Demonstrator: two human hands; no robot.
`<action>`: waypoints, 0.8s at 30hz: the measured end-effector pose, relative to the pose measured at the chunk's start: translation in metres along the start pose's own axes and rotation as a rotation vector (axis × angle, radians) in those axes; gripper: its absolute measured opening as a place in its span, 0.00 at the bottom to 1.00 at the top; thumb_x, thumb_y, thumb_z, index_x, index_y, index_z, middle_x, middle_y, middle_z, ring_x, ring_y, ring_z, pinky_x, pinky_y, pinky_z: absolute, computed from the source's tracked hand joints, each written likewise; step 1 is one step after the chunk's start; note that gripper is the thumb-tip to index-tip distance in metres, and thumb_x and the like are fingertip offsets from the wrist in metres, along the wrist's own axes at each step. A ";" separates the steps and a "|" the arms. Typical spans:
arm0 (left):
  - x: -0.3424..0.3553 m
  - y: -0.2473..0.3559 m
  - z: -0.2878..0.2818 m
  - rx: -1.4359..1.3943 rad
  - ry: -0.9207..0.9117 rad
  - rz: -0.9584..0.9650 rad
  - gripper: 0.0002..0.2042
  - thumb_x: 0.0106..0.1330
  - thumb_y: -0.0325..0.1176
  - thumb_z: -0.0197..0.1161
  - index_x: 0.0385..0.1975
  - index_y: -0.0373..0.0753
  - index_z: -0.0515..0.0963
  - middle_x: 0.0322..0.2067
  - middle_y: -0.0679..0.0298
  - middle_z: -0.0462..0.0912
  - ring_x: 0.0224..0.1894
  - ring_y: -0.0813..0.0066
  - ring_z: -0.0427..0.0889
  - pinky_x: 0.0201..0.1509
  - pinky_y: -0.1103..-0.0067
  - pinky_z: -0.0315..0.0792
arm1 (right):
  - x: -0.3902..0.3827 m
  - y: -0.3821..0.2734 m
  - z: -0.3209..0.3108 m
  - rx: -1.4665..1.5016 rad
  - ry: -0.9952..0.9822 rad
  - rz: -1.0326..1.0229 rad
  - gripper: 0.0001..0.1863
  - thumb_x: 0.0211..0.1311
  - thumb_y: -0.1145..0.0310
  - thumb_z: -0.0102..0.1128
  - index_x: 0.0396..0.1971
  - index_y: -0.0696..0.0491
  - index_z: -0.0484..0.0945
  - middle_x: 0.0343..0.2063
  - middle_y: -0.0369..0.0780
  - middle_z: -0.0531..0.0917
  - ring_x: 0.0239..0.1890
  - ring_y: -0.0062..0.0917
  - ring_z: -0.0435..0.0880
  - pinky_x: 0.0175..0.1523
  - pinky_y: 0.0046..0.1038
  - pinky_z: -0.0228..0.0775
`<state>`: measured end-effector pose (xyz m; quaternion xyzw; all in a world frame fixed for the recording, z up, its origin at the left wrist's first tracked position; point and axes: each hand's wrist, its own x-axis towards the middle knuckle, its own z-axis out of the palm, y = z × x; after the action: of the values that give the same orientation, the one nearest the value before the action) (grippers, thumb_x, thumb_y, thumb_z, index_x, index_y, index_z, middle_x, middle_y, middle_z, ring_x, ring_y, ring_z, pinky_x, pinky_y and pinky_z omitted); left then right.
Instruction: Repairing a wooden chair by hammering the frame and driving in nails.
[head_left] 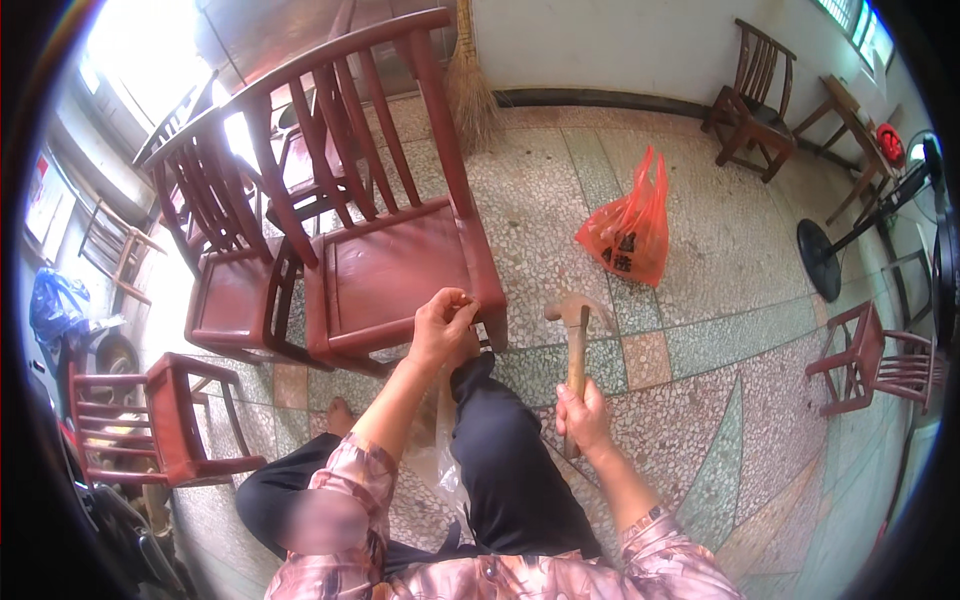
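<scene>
A red-brown wooden chair (pixel 385 270) stands upright before me, its seat corner by my legs. My left hand (pixel 440 320) is at that front-right corner, fingertips pinched on something small that I cannot make out. My right hand (pixel 585 415) is closed round the wooden handle of a claw hammer (pixel 576 335), held upright with its head above the floor to the right of the chair. A second matching chair (pixel 225 300) stands just left of the first.
A red plastic bag (pixel 625 225) lies on the terrazzo floor (pixel 720 330). More chairs lie at left (pixel 180 430) and right (pixel 855 360); another (pixel 750 110) stands by the back wall. A straw broom (pixel 470 100) leans there, a pedestal fan (pixel 820 255) stands at right.
</scene>
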<state>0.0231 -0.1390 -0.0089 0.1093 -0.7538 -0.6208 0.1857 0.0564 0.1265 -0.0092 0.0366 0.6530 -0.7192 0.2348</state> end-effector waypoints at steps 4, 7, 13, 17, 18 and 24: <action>0.012 -0.007 0.011 0.096 -0.019 0.064 0.06 0.59 0.27 0.66 0.33 0.34 0.77 0.29 0.66 0.79 0.30 0.83 0.77 0.32 0.84 0.74 | 0.006 0.028 -0.005 -0.018 0.009 -0.018 0.14 0.63 0.65 0.57 0.31 0.58 0.65 0.13 0.35 0.71 0.09 0.17 0.68 0.14 0.22 0.62; 0.020 -0.012 0.013 0.209 -0.015 0.168 0.05 0.57 0.25 0.66 0.30 0.36 0.78 0.29 0.64 0.78 0.30 0.79 0.78 0.33 0.83 0.75 | 0.009 0.032 -0.005 -0.086 0.008 -0.035 0.14 0.63 0.64 0.58 0.31 0.58 0.65 0.13 0.36 0.72 0.09 0.18 0.70 0.15 0.22 0.63; 0.026 -0.021 0.016 0.292 -0.014 0.269 0.04 0.53 0.23 0.66 0.27 0.36 0.79 0.27 0.61 0.79 0.30 0.72 0.79 0.33 0.80 0.75 | 0.011 0.027 0.002 -0.161 0.003 -0.006 0.14 0.62 0.64 0.59 0.31 0.59 0.67 0.14 0.36 0.74 0.11 0.19 0.73 0.16 0.23 0.65; 0.030 -0.019 0.017 0.333 -0.045 0.286 0.04 0.53 0.23 0.65 0.27 0.36 0.79 0.27 0.62 0.79 0.32 0.71 0.78 0.33 0.79 0.74 | 0.014 0.039 -0.001 -0.102 -0.012 -0.003 0.15 0.61 0.63 0.60 0.32 0.59 0.68 0.14 0.36 0.73 0.11 0.19 0.73 0.16 0.24 0.65; 0.031 -0.020 0.016 0.335 -0.047 0.284 0.04 0.53 0.23 0.65 0.27 0.36 0.79 0.27 0.62 0.79 0.32 0.71 0.78 0.33 0.79 0.74 | 0.014 0.039 0.001 -0.112 -0.009 -0.023 0.15 0.61 0.63 0.60 0.33 0.59 0.68 0.14 0.36 0.73 0.11 0.19 0.73 0.16 0.24 0.65; 0.032 -0.020 0.018 0.353 -0.054 0.302 0.04 0.52 0.23 0.65 0.26 0.37 0.78 0.25 0.63 0.79 0.34 0.69 0.78 0.35 0.77 0.74 | 0.013 0.037 0.001 -0.135 -0.008 -0.045 0.15 0.60 0.63 0.60 0.34 0.60 0.69 0.14 0.36 0.74 0.12 0.20 0.74 0.18 0.25 0.66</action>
<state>-0.0144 -0.1397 -0.0266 0.0092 -0.8632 -0.4472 0.2341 0.0592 0.1200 -0.0481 0.0029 0.6997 -0.6787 0.2231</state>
